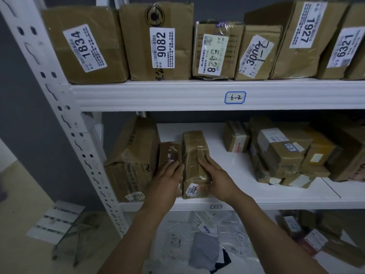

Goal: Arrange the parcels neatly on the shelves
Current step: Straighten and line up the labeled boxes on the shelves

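On the middle shelf point(227, 153) a narrow brown taped parcel point(192, 147) with a label reading 3002 stands near the front edge. My right hand point(215, 177) grips its right side, thumb curled round the front by the label. My left hand point(167, 178) lies with straight fingers against a smaller dark brown parcel point(169, 150) just left of it. A large crumpled box point(132, 155) labelled 9854 stands at the far left, touching the small parcel.
The upper shelf point(197, 93), tagged 6-2, carries a row of labelled boxes point(160, 42). A pile of small parcels point(284, 153) fills the middle shelf's right side. Plastic mailer bags point(207, 234) lie on the shelf below. A folding stool point(61, 224) stands on the floor at left.
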Tool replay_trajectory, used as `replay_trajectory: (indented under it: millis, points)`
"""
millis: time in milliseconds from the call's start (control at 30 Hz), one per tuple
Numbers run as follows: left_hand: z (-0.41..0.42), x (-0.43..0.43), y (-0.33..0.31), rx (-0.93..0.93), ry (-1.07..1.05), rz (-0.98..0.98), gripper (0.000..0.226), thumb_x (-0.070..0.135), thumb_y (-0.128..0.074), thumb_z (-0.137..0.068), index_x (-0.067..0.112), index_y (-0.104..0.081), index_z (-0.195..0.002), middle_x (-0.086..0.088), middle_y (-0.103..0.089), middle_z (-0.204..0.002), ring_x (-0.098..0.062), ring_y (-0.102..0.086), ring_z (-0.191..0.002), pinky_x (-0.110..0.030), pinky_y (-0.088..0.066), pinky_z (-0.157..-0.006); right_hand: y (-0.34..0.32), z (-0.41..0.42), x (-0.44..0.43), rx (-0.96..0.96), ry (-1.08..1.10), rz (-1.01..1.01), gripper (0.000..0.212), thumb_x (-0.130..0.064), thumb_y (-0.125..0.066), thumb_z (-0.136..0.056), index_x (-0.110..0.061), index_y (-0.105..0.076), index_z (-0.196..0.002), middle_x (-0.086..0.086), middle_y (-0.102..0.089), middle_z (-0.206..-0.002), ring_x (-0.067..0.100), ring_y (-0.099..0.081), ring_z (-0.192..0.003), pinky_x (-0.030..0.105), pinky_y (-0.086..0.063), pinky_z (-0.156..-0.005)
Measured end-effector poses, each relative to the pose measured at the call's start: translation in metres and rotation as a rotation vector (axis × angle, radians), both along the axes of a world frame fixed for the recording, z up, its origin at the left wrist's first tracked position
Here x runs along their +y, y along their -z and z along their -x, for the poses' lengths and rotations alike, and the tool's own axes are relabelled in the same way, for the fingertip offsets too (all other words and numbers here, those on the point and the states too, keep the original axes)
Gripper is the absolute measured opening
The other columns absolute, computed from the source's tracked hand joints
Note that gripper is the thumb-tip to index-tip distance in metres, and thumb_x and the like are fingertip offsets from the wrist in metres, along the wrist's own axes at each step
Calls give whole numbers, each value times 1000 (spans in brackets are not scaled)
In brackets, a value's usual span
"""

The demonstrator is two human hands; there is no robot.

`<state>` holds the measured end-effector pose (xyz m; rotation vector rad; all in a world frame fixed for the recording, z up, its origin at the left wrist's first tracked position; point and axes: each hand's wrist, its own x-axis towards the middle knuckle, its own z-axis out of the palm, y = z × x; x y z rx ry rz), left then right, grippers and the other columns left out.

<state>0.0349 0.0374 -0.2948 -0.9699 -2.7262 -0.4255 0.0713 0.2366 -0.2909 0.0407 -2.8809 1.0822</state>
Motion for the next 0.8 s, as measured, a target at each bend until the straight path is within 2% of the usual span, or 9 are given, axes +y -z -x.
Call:
replay_trajectory:
  millis: [67,100,200,300,400,567,667,733,800]
  points:
    - [1,6,-4,11,0,97,79,29,-62,-91,23,-14,-154,1,-14,-160,-21,-7,-148,-33,-10,-120,0,0,-2,-4,-9,-33,94,-21,-78,-80,-30,-17,-152,0,0,-162,16,-10,-148,17,-12,-114]
    - [1,9,-4,39,20,95,79,33,-63,-89,24,-18,-153,-1,-18,-160,-24,-11,-148,-37,-10,-119,-1,1,-2,-10,-14,-56,93,-21,-76,-82,-31,-15,-152,0,1,-162,17,-10,-148,19,-14,-116]
    - [4,18,-4,90,78,140,72,34,-77,-75,20,-48,-140,-5,-46,-146,-32,-38,-137,-51,-28,-111,-11,-2,-1,-60,-29,-136,95,-31,-74,-82,-31,-11,-153,-1,2,-162,17,-11,-148,26,-18,-118]
    - [5,26,-4,115,40,138,66,34,-84,-66,20,-60,-126,-4,-58,-133,-30,-52,-126,-50,-40,-104,-27,-15,10,-78,21,-294,92,-39,-72,-82,-28,-16,-153,-1,-5,-162,20,-17,-146,32,-24,-116]
    - [-4,40,-11,151,9,111,61,43,-68,-82,20,-50,-136,-2,-46,-145,-25,-39,-135,-46,-27,-113,-44,-33,30,0,110,-473,72,-38,-66,-88,-28,-31,-150,1,-17,-161,21,-18,-146,33,-22,-115]
    - [-22,86,-32,167,8,147,74,51,-52,-92,21,-22,-152,-3,-25,-157,-23,-23,-143,-39,-17,-116,-64,-56,64,196,215,-664,51,-42,-59,-91,-28,-49,-139,1,-40,-151,23,-24,-145,39,-18,-117]
    - [-32,128,-39,129,22,97,72,50,-51,-94,22,-19,-153,-1,-21,-159,-21,-20,-144,-35,-17,-116,-71,-70,104,333,272,-676,38,-34,-63,-86,-24,-65,-122,5,-56,-137,29,-40,-135,41,-31,-110]
    - [-39,161,-43,80,57,50,72,49,-52,-94,22,-20,-153,-1,-24,-158,-20,-23,-143,-34,-21,-116,-74,-77,140,323,280,-684,32,-33,-61,-84,-24,-68,-113,4,-61,-129,27,-48,-126,39,-41,-105]
    - [-46,193,-46,38,79,23,74,48,-53,-93,24,-17,-153,-1,-26,-157,-20,-27,-142,-34,-27,-114,-74,-83,175,277,251,-651,37,-32,-61,-86,-23,-63,-122,3,-56,-135,23,-46,-126,35,-43,-103]
